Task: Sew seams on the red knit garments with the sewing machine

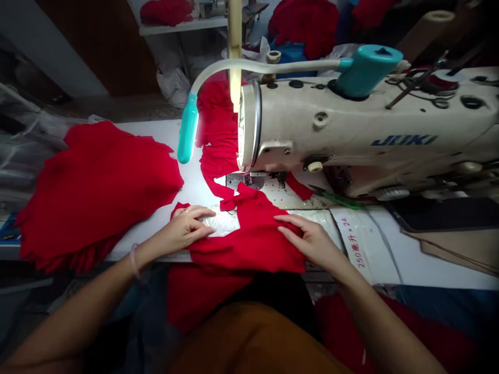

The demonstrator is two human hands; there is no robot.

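Observation:
A red fabric piece (pixel 253 234) lies on the sewing table in front of the needle of a cream sewing machine (pixel 351 135) and hangs over the front edge. My left hand (pixel 187 226) rests on the fabric's left corner, fingers stretched forward and lying flat. My right hand (pixel 307 236) lies flat on the fabric's right side, fingers extended toward the needle area (pixel 280 179). A strip of red fabric (pixel 216 150) trails back behind the machine head.
A stack of red fabric pieces (pixel 93 187) lies at the table's left. A teal gooseneck lamp (pixel 187 130) lights the needle plate. Green-handled scissors (pixel 337 198) lie under the machine arm. A printed plastic bag (pixel 358 239) and cardboard (pixel 460 249) sit at right.

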